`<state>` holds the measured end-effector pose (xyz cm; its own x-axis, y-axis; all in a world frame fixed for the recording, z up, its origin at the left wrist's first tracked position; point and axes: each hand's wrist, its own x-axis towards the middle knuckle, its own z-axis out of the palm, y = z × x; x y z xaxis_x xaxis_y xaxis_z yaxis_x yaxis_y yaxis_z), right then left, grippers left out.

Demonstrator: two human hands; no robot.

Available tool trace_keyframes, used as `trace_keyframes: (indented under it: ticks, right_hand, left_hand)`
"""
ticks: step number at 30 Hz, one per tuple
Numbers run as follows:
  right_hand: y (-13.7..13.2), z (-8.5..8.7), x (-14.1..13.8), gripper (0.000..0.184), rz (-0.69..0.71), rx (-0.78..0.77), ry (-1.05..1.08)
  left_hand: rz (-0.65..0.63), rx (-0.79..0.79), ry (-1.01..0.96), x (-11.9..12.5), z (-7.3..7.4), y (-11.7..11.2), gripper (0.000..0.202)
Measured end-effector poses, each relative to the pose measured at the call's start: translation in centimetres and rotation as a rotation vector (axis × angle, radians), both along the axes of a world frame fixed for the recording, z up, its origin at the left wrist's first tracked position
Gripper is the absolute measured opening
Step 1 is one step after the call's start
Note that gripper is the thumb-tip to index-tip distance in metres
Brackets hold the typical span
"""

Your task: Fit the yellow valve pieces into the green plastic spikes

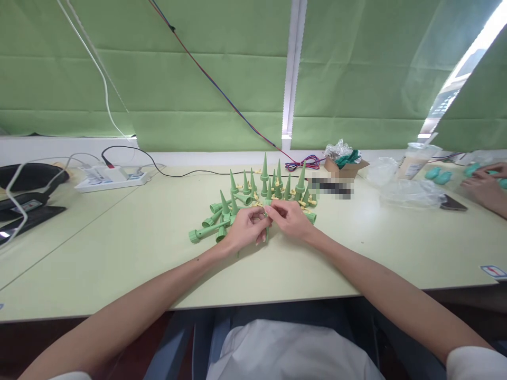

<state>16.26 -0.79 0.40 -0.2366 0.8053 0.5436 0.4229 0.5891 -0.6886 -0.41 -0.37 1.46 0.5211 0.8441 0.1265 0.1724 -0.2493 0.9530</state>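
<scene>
My left hand [247, 228] and my right hand [292, 219] meet at the front of a cluster of green plastic watering spikes. Between them a green watering spike [268, 233] shows in part, point downward, in the fingers of my left hand. My right thumb and forefinger pinch at its upper end; what they grip there is mostly hidden. Behind the hands, several green spikes [265, 171] stand point up with small yellow valves [278, 183] beside or on them. More green spikes [209, 230] lie on their sides to the left.
The pale table [130, 253] carries a power strip [113, 180] at left, a dark pixelated object [330, 187], a small cardboard box [345, 168], a drink cup [414, 161], plastic bags [412, 192] and a phone [453, 203]. Another person's hands [485, 184] are at the far right near teal pieces [438, 175].
</scene>
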Motion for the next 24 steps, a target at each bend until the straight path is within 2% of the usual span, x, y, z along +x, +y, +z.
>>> trace_keyframes:
  ticks: [24]
  right_hand:
    - [0.11, -0.21, 0.05, 0.039, 0.005, -0.005, 0.012]
  left_hand:
    - [0.004, 0.032, 0.006, -0.08, -0.38, 0.26, 0.025]
